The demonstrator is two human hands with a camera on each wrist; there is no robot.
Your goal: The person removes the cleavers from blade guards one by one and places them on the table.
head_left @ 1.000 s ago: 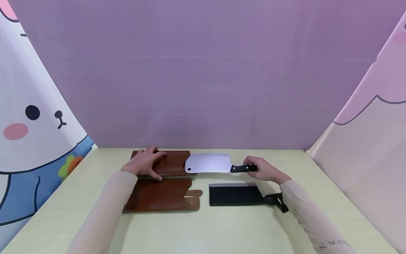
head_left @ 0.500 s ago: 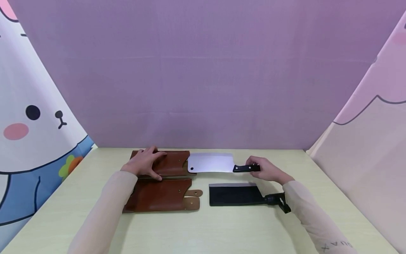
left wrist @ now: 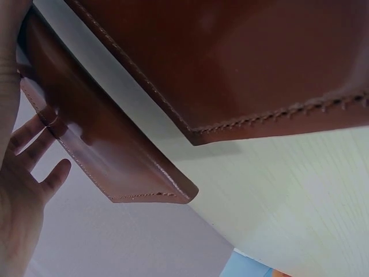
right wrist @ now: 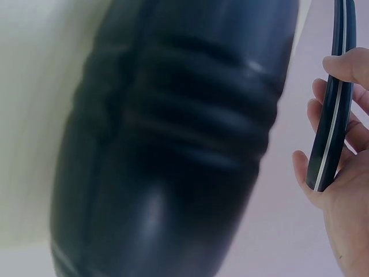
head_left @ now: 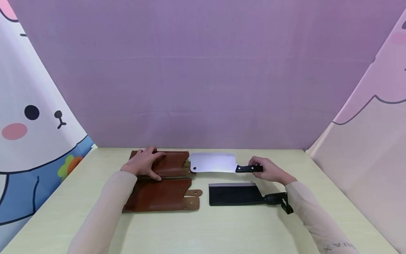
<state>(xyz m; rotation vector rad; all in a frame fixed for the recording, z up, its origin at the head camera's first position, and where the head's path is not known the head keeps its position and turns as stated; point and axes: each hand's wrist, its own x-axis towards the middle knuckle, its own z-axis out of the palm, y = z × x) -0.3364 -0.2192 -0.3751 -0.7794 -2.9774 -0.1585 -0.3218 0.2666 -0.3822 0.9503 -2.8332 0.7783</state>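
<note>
My left hand spans the far brown leather knife sheath, thumb at its near edge and fingers at its far edge. In the left wrist view, fingertips touch the stitched edge of that sheath. With my right hand I grip the black riveted handle of a cleaver with a shiny silver blade. That blade lies level, its front end just right of the far sheath's mouth, where tan straps show.
A second brown sheath lies nearer, its tan straps pointing right. To its right lies a cleaver with a black blade; its dark handle looms large in the right wrist view. A purple backdrop rises behind the table.
My right hand has moved steadily to the right with the silver cleaver, baring more of the far sheath's mouth and straps. The left hand has stayed on that sheath.
</note>
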